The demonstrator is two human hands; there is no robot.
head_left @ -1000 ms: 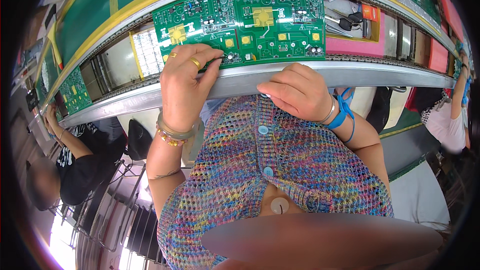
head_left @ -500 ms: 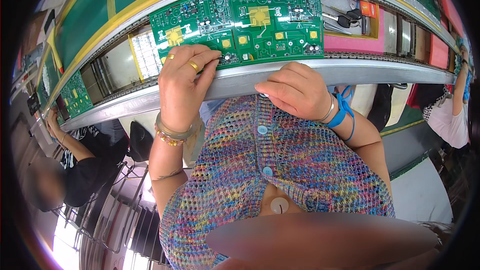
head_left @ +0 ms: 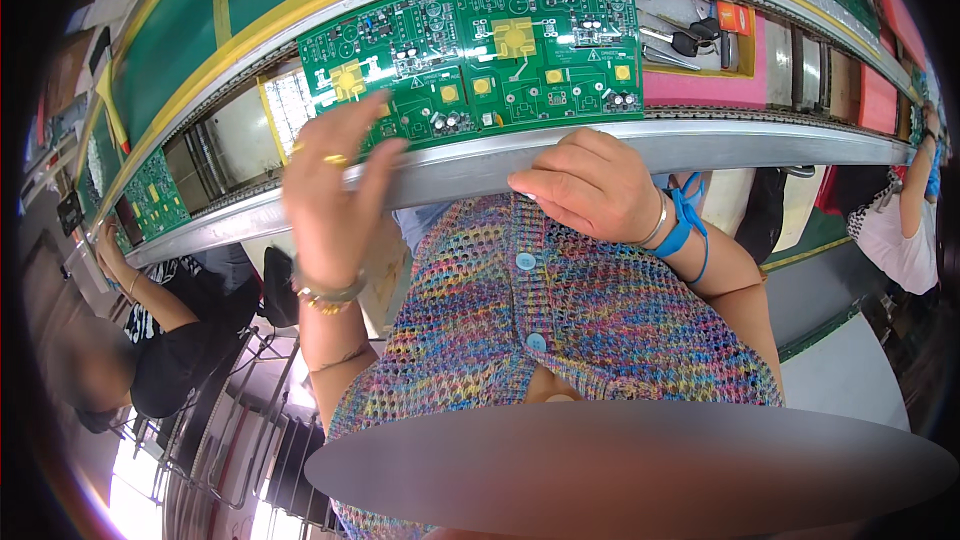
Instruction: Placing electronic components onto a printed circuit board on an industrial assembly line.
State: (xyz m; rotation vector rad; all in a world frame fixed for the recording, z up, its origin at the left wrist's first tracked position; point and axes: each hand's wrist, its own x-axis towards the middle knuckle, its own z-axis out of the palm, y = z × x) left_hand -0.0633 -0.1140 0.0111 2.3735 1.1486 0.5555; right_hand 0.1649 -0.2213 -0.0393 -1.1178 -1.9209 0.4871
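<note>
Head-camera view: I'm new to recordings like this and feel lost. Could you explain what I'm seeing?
There's no robot here. A fisheye camera on a worker's head looks down, so straight edges bend. The bare hands are the worker's own. A green circuit board panel lies across a conveyor, behind its silver front rail. The left hand, blurred, is over the panel's near left corner, fingers spread, with nothing visibly held. The right hand is curled at the rail; whether it holds anything is hidden. A blue wristband circles that wrist.
</note>
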